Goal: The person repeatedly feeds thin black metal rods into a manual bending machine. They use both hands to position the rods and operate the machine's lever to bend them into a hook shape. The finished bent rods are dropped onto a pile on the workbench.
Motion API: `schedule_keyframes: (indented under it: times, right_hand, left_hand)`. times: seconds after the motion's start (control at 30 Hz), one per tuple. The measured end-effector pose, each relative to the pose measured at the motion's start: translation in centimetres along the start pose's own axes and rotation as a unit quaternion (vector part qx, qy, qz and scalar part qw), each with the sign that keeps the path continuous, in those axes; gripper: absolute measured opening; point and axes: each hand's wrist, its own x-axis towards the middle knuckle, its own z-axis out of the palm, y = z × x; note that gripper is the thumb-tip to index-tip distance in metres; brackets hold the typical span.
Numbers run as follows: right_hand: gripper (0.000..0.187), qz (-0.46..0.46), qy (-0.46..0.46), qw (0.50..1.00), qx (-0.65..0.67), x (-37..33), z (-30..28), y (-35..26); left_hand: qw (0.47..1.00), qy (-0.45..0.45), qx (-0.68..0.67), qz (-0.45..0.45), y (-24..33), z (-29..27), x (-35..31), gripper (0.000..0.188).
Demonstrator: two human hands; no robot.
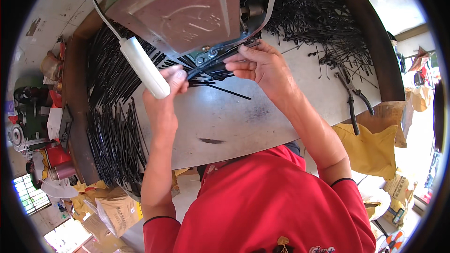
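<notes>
Left hand [165, 105] pinches a slim dark rod [196, 70], slanting forward and rightward to the likewise pinching right hand [267, 68]

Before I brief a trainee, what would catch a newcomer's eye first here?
The red shirt fills the lower middle. Above it, the left hand and right hand hold thin black pieces by the reddish-brown machine at the top. Black rods lie heaped left and upper right.

We wear a red shirt [262, 192]; its short sleeves [354, 208] end in black trim [343, 180], and a gold-and-black motif [282, 241] decorates the cloth.
</notes>
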Motion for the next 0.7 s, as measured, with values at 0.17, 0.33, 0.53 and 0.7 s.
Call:
schedule_keyframes:
  times: [0.17, 0.33, 0.53, 0.7]
  right_hand:
    - [0.014, -0.037, 0.023, 0.996, 0.076, 0.1, 0.5, 1.3]
    - [0.012, -0.087, 0.032, 0.987, 0.132, -0.2, 1.0, 2.2]
    - [0.011, -0.097, 0.031, 0.984, 0.147, 0.1, 1.0, 2.6]
    - [0.011, -0.099, 0.032, 0.984, 0.146, 0.5, 0.7, 2.6]
  left_hand:
    - [0.977, 0.009, -0.204, 0.059, -0.2, 2.6, 0.0, 0.023]
    - [0.979, 0.034, -0.193, 0.056, -0.3, 3.6, 0.2, 0.016]
    - [0.975, 0.038, -0.215, 0.041, -0.3, 4.0, 0.0, 0.017]
    - [0.974, 0.034, -0.221, 0.023, -0.2, 4.4, 0.2, 0.016]
